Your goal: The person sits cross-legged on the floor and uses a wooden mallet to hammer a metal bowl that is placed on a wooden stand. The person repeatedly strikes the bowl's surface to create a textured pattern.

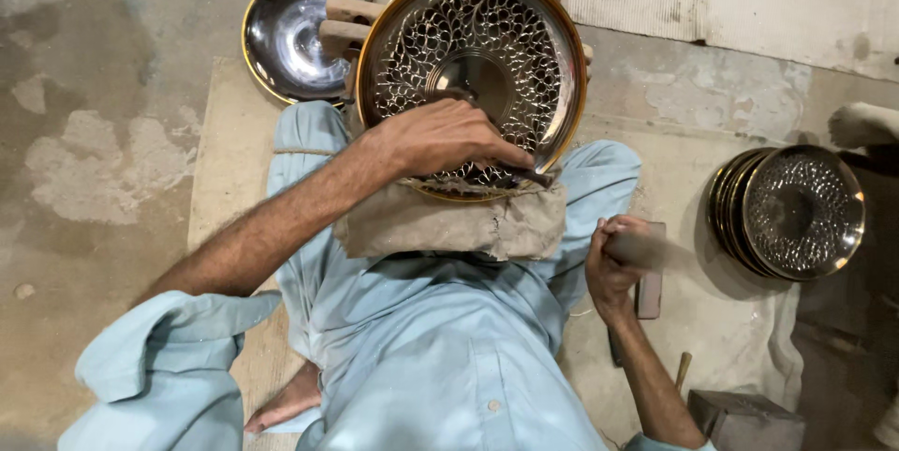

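Concrete floor, left hand [449, 137] grip holding punch [524, 173] on patterned plate [473, 67], right hand [613, 259] gripping hammer [646, 268].

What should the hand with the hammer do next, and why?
Probably swing the hammer in the right hand down onto the punch. The left hand already holds the punch against the patterned plate, and the hammer is raised off to the side.
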